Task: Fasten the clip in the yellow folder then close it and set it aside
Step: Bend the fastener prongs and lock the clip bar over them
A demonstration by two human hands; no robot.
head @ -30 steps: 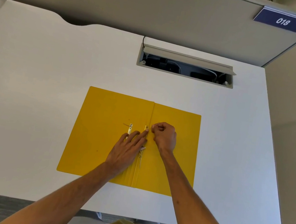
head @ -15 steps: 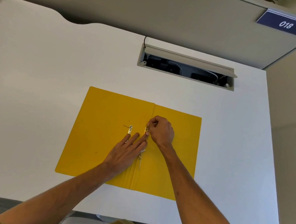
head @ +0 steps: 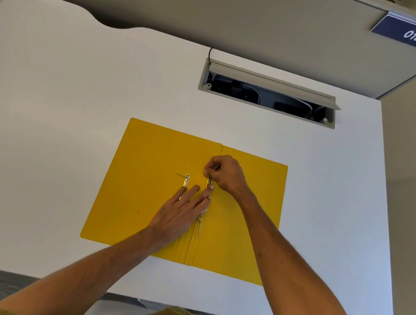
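Observation:
The yellow folder (head: 142, 187) lies open and flat on the white desk. A metal clip (head: 201, 221) runs along its centre fold, and a second loose metal strip (head: 186, 179) lies just left of the fold. My left hand (head: 182, 211) rests flat, fingers spread, pressing on the clip's middle. My right hand (head: 226, 174) is closed above it, pinching the clip's thin upper prong between thumb and fingers. The hands hide the middle of the clip.
The white desk (head: 46, 104) extends widely to the left and right of the folder. An open cable tray (head: 268, 96) is set into the desk beyond the folder. A grey partition with a blue sign 018 (head: 412, 36) stands at the back.
My right hand has shifted up and left along the fold and now pinches the upper prong. My left hand has stayed pressed on the clip.

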